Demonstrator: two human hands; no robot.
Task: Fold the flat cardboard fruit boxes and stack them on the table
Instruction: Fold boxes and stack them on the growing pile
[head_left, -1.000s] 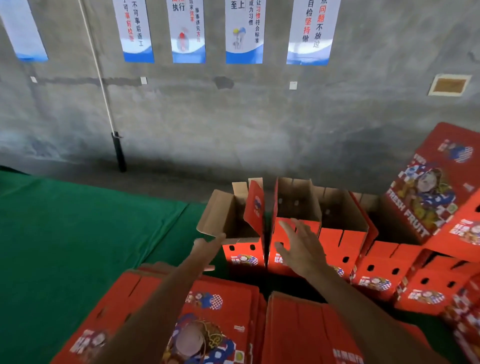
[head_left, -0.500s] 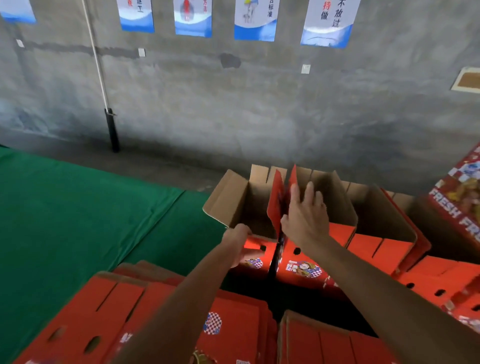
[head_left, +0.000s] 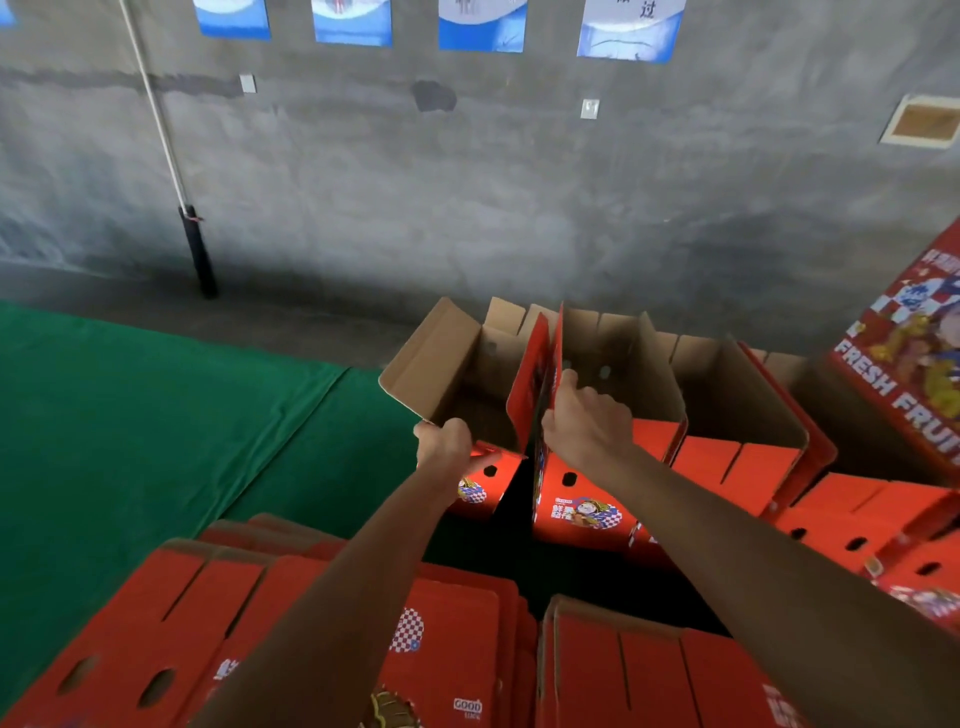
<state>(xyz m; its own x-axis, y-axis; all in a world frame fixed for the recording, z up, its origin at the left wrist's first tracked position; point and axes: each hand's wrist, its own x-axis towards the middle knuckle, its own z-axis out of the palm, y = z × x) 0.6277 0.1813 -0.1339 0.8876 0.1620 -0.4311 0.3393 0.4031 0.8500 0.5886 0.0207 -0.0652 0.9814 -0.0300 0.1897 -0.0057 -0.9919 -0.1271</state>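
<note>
- Surface: table covered in green cloth; a seam runs diagonally across it; the far edge meets a bare strip of floor below the wall.
- Room: grey concrete wall; blue-and-white posters along the top, cut off by the frame; white cord ending in a black handle leans at left; small framed panel at right.
- Near edge: two piles of flat red boxes, printed side up.
- Mid-table: left open box with brown flaps raised; right open box just beside it, their upright red flaps touching; further folded boxes stand in a row to the right.
- Left hand: fingers curled over the near rim of the left open box, gripping it.
- Right hand: fingers closed on the near-left corner of the right open box, holding its rim.
</note>
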